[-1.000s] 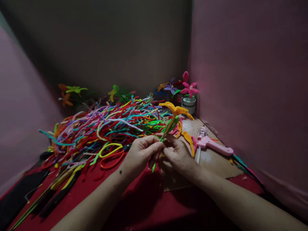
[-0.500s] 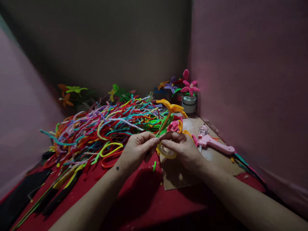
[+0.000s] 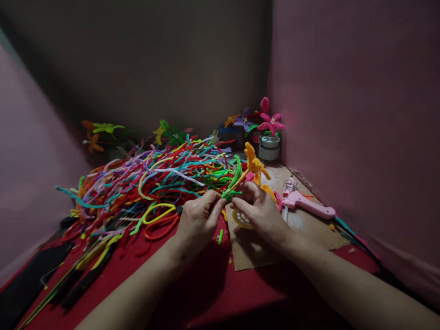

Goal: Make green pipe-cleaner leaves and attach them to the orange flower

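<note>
An orange pipe-cleaner flower (image 3: 254,165) leans up to the right, its thin stem running down between both hands. Green pipe-cleaner leaves (image 3: 238,167) stand along that stem. My left hand (image 3: 198,213) pinches the stem's lower end between thumb and fingers. Closed as well, my right hand (image 3: 259,208) grips at the base of the green leaves, close to the left fingertips. A yellow-rimmed roll (image 3: 241,220), like tape, shows partly behind the right thumb; I cannot tell whether the fingers hold it.
A heap of coloured pipe cleaners (image 3: 161,174) covers the left and middle. Scissors (image 3: 160,222) with yellow and red handles lie before it, pliers (image 3: 94,261) further left. A pink glue gun (image 3: 309,205) rests on cardboard (image 3: 261,256). Behind stands a pink flower (image 3: 271,123) in a pot.
The orange flower has turned and tipped to the right, so its petals face sideways. The green leaves have spread apart from the stem. My hands have shifted only slightly.
</note>
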Demonstrator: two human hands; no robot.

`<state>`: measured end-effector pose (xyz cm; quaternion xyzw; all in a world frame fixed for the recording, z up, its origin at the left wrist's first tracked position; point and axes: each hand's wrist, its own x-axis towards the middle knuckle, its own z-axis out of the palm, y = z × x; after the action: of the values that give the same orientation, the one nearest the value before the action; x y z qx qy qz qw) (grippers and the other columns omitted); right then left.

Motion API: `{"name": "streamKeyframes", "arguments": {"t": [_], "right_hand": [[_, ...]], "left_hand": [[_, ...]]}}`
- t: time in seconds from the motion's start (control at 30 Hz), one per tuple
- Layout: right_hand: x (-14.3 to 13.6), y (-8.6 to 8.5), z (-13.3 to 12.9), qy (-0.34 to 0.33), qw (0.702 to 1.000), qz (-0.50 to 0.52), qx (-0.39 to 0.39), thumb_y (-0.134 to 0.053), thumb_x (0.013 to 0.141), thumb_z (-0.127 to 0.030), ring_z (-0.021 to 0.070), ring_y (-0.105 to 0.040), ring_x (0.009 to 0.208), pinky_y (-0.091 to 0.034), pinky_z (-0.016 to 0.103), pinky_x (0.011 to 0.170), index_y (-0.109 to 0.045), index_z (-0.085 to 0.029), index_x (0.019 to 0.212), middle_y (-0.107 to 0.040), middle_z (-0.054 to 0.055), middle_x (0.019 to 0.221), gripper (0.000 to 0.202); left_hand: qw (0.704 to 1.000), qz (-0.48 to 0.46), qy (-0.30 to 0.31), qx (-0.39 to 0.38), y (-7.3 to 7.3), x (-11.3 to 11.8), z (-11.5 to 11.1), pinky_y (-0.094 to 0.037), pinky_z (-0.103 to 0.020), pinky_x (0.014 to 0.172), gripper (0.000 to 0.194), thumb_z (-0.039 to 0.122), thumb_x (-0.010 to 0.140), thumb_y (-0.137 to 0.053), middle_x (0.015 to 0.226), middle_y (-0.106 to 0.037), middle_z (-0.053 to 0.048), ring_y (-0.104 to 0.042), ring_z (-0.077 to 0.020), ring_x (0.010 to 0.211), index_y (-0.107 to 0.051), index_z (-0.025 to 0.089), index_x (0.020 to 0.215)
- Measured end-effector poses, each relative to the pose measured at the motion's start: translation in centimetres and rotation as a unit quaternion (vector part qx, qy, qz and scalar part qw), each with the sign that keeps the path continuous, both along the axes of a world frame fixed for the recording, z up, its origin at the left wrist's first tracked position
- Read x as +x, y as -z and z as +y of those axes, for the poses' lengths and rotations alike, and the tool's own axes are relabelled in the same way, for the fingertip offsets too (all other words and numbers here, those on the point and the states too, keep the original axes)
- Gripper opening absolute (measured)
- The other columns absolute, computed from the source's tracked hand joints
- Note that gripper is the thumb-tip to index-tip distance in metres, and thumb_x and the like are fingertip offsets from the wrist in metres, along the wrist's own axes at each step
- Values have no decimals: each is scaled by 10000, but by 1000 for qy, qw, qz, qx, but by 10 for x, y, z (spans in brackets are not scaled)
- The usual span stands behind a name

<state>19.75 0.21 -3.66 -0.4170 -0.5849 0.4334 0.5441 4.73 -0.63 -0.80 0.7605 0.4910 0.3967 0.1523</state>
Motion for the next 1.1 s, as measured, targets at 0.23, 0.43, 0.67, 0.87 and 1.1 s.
{"name": "streamKeyframes", "arguments": {"t": [0.23,0.43,0.67,0.87,1.1], "right_hand": [[0,-5,-6,-38,999,27,0,-591,745,-277,136,-584,706,-439,271,676,-679,-178,810,-666,26,763,147],[6,-11,-2,-128,985,72,-95,-593,744,-362,82,-508,534,-372,211,523,-651,-143,700,-621,8,633,231],[9,-4,3,-164,976,114,-84,-568,771,-332,101,-529,544,-382,229,533,-633,-146,691,-635,22,636,213],[2,-7,1,-132,973,173,-81,-656,692,-278,121,-565,613,-420,256,611,-662,-169,721,-637,-2,636,113],[4,-1,4,-143,967,187,-99,-674,665,-259,123,-558,595,-415,272,596,-669,-166,676,-631,4,629,94]], "left_hand": [[995,40,-5,92,13,-3,3,-261,-209,516,101,220,751,-549,540,-461,21,-404,-93,476,-571,189,657],[998,-24,17,-57,2,-2,1,-273,-189,444,199,287,795,-487,488,-435,44,-371,-65,417,-526,162,644],[870,-259,155,-390,-12,-9,6,-198,-151,316,193,293,773,-544,417,-426,65,-288,-20,287,-508,134,670],[739,-388,273,-478,0,-10,10,-348,-166,348,169,225,824,-482,402,-374,89,-215,4,247,-516,124,693],[655,-432,317,-533,9,-8,10,-333,-145,306,165,221,837,-459,432,-295,108,-136,13,245,-518,121,720]]}}
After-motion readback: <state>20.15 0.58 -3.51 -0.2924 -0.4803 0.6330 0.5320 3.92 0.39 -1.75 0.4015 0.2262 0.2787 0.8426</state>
